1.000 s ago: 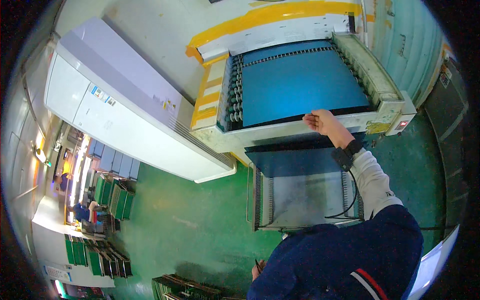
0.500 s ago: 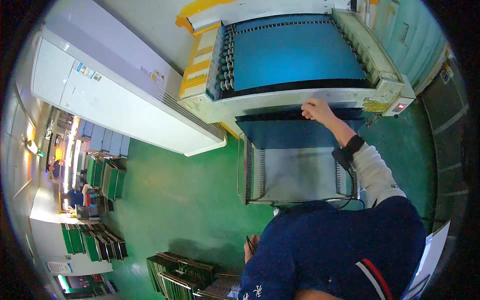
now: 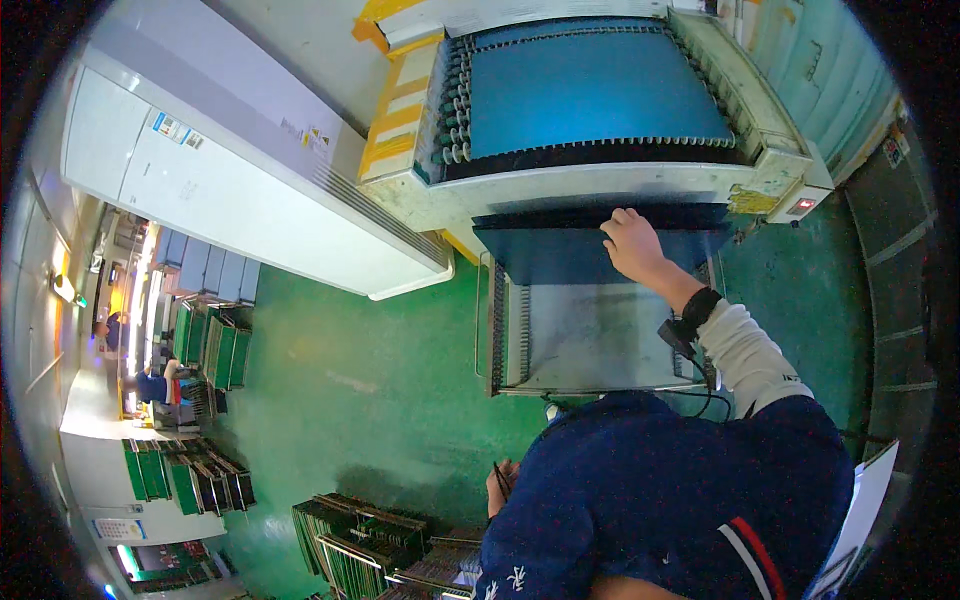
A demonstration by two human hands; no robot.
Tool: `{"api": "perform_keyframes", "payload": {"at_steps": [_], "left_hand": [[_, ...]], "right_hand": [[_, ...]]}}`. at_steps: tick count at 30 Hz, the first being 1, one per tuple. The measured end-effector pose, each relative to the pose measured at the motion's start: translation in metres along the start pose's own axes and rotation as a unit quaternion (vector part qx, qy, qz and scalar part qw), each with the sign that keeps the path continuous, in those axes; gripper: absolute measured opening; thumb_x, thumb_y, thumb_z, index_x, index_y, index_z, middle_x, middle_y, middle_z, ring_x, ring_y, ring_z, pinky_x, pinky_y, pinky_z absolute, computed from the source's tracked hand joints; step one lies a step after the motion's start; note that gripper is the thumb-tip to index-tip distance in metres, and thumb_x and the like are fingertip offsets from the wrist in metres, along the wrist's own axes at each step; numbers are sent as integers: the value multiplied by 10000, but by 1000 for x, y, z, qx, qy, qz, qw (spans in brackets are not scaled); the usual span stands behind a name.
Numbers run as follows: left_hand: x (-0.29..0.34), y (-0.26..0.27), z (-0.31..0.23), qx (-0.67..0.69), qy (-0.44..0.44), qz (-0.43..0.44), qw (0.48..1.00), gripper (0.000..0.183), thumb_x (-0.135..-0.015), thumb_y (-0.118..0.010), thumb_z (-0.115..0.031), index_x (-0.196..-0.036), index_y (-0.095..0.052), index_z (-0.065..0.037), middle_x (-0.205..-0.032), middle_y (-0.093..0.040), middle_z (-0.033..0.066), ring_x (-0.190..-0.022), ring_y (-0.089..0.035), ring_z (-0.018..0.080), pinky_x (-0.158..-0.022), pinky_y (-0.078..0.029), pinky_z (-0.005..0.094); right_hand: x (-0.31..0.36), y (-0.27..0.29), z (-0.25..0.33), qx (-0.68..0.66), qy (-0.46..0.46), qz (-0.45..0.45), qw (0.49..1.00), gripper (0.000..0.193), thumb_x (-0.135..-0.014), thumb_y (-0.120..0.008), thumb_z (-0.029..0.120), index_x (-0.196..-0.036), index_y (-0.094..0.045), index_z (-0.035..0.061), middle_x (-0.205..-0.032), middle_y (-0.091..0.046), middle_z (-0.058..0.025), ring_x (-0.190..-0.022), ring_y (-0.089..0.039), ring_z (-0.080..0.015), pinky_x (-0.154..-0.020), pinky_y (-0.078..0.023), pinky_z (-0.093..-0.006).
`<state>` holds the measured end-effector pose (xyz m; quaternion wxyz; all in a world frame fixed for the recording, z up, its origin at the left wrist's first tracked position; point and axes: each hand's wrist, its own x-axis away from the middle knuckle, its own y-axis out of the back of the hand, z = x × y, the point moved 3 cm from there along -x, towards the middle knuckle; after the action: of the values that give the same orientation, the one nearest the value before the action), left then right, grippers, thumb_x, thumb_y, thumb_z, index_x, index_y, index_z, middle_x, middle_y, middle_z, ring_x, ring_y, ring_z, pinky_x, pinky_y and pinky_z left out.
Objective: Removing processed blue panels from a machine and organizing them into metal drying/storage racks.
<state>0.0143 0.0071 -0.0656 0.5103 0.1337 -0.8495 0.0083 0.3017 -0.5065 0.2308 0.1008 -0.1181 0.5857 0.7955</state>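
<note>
head view: dark panel [image 3: 560, 257] stands, top edge at the curled right hand [image 3: 634, 245], grip unclear.

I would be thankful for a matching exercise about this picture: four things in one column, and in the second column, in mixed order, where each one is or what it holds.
Things:
1. Right hand
2. Left hand
3. Bright blue panel
4. Tall white cabinet

Places and states:
A. Lying on the rollers
B. Holding a thin dark object
C. Left of the roller machine
D. At the upper edge of the dark panels

Right pairs: 1-D, 2-B, 3-A, 4-C.
</note>
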Motion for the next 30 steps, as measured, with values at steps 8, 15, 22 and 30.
{"api": "perform_keyframes", "payload": {"at_steps": [8,15,22,30], "left_hand": [[29,-8,-5,101,43,29,994,354,-863,-614,-234,-1095,-532,20,-949,-654,142,-769,-629,249,-637,-516,375],[21,5,-1,87,26,-17,996,313,-848,-638,-198,-1052,-561,27,-953,-657,151,-791,-642,267,-641,-521,384],[50,-11,-31,-3,-45,19,999,327,-843,-642,-206,-1028,-562,51,-955,-656,150,-795,-641,267,-641,-518,392],[-19,17,30,128,-5,25,991,392,-821,-665,-250,-1060,-577,48,-931,-667,143,-736,-636,245,-624,-503,343]], "right_hand": [[13,-13,-3,-46,-17,-29,998,151,-732,-646,89,-850,-558,55,-865,-536,-114,-864,-530,-316,-731,-438,-432],[0,-46,-20,23,-35,125,991,140,-764,-645,179,-793,-591,52,-756,-617,-139,-794,-602,-343,-678,-464,-473],[-14,-52,-39,49,-69,166,983,175,-748,-662,217,-776,-632,46,-830,-642,-164,-843,-614,-352,-729,-478,-474],[-21,-38,-21,29,-104,172,979,192,-759,-651,221,-822,-629,41,-827,-638,-179,-843,-612,-365,-727,-475,-479]]}}
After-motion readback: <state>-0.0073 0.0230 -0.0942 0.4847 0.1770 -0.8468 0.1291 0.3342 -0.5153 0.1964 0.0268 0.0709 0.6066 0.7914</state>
